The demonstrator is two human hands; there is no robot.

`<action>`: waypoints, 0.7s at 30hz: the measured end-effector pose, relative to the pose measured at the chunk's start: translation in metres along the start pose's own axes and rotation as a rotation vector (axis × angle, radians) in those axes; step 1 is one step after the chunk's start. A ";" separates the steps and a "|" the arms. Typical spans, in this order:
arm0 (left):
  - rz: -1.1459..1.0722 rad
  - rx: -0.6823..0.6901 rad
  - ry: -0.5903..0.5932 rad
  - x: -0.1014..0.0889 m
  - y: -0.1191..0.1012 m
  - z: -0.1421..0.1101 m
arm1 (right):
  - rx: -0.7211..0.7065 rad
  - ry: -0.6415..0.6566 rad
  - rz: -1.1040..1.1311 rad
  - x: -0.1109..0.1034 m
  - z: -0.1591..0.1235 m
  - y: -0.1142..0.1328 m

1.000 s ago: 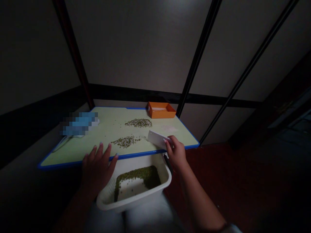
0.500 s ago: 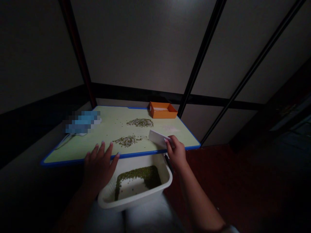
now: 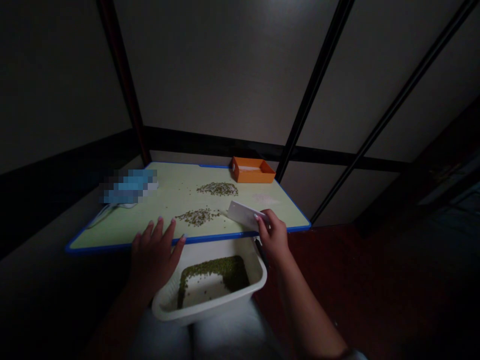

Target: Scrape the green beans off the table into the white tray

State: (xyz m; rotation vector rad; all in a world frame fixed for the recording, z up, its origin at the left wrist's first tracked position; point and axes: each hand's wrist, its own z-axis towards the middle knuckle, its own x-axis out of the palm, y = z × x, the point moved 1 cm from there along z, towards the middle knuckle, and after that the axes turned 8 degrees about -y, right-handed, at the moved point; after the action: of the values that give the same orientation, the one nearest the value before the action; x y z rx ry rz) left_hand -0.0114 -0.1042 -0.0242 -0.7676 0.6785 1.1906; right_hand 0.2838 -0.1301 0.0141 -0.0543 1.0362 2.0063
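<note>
My right hand (image 3: 273,234) grips a flat white scraper (image 3: 245,215) by its right end, tilted over the table near the front edge. Left of the scraper lies a loose pile of small green beans (image 3: 198,216), with a second bean pile (image 3: 219,188) farther back. My left hand (image 3: 155,252) is open, fingers spread, its fingertips at the front edge of the pale green table (image 3: 123,225). Below that edge, between my hands, sits a white plastic tub (image 3: 210,304) with many green beans (image 3: 236,272) along its back and sides.
An orange open box (image 3: 254,175) stands at the table's back right. On the left lies a blurred blue object (image 3: 129,187) with a pale cable. A faint whitish patch (image 3: 265,198) marks the tabletop at right. Panelled wall (image 3: 225,75) rises behind; reddish floor shows at right.
The scraper has tilted slightly, its face now looking greyer. Both hands stay in nearly the same places. The whole view has shifted a little.
</note>
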 end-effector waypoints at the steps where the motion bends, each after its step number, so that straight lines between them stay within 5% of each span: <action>1: -0.001 -0.001 0.000 0.000 0.000 0.000 | 0.001 -0.014 -0.006 -0.001 0.000 0.000; 21: 0.014 0.003 -0.003 0.001 0.001 -0.001 | 0.019 -0.057 -0.098 0.017 0.005 -0.001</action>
State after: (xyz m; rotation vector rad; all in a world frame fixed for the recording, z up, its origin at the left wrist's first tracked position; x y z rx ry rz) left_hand -0.0118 -0.1043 -0.0250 -0.7593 0.6840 1.2027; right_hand 0.2760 -0.1148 0.0103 -0.0370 0.9979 1.8984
